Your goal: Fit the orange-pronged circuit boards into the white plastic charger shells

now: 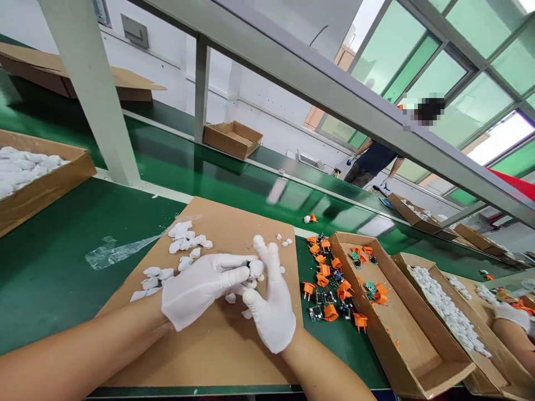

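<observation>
Both my hands wear white gloves and meet over a flat cardboard sheet (217,345). My left hand (200,287) is closed, its fingers pinching a small white plastic part (256,268) with a dark piece at its top. My right hand (271,303) presses against the same part from the right, thumb and forefinger raised beside it. Loose white plastic shells (186,244) lie scattered on the cardboard behind and left of my hands.
Orange plug parts with small circuit boards (330,287) lie to the right, beside a shallow cardboard box (418,356). Another box holds white shells (447,309); one more stands at far left (37,189). A clear plastic bag (117,253) lies on the green belt. A co-worker's gloved hand (512,314) works at right.
</observation>
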### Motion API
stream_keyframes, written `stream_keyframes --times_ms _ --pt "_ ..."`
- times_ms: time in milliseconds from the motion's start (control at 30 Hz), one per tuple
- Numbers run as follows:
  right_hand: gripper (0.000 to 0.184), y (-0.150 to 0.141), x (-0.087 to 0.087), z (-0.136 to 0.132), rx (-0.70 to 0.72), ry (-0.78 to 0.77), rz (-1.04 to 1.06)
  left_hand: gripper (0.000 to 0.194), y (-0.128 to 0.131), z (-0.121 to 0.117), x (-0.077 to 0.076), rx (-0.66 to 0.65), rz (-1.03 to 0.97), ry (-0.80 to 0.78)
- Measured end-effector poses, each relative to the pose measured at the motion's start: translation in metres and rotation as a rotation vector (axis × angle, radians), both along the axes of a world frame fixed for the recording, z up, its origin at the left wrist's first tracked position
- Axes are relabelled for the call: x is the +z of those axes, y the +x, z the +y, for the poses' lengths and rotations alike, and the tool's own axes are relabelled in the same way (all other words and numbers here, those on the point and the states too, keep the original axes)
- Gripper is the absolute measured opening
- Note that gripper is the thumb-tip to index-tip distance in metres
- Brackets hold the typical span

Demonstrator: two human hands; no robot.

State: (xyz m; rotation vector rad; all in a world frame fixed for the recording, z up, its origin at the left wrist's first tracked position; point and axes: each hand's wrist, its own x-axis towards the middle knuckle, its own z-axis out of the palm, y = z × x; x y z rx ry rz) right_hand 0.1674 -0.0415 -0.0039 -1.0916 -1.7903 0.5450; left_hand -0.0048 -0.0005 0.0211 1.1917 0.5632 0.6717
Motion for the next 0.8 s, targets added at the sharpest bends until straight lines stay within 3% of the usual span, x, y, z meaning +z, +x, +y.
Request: stream_keyframes --times_ms 67,167,267,333,533,600,667,733,800 --pt "0.083 0.0 0.003 -0.005 0.012 -0.171 0.169 0.026 -0.001 -0.002 0.004 0.01 0.054 0.044" --pt "0.081 0.0 0.007 -0.006 -0.041 -0.291 0.221 0.028 -0.001 -0.006 0.008 0.028 0.037 -0.017" --pt "0.065 -0.002 0.009 -0.002 -0.179 -0.307 0.189 0.032 0.0 -0.008 0.011 0.064 -0.108 -0.143" --pt "0.057 -0.005 0.01 -0.001 -0.201 -0.341 0.259 0.038 0.001 -0.01 0.014 0.084 -0.161 -0.18" --pt "0.059 -0.001 0.006 0.002 -0.247 -0.414 0.545 0.064 -0.007 -0.014 0.023 0.19 0.052 -0.2" --pt "0.06 0.003 0.003 0.005 -0.261 -0.42 0.562 0.061 -0.021 -0.017 0.03 0.345 0.127 -0.087" --pt "0.061 0.004 0.0 0.008 -0.26 -0.441 0.544 0.055 -0.046 -0.022 0.038 0.586 0.203 0.115" --pt "0.064 0.003 -0.002 0.008 -0.248 -0.444 0.525 0.055 -0.082 -0.029 0.045 0.933 0.296 0.321" --pt "0.067 0.001 -0.004 0.006 -0.225 -0.469 0.537 0.05 -0.126 -0.035 0.05 1.28 0.543 0.588"
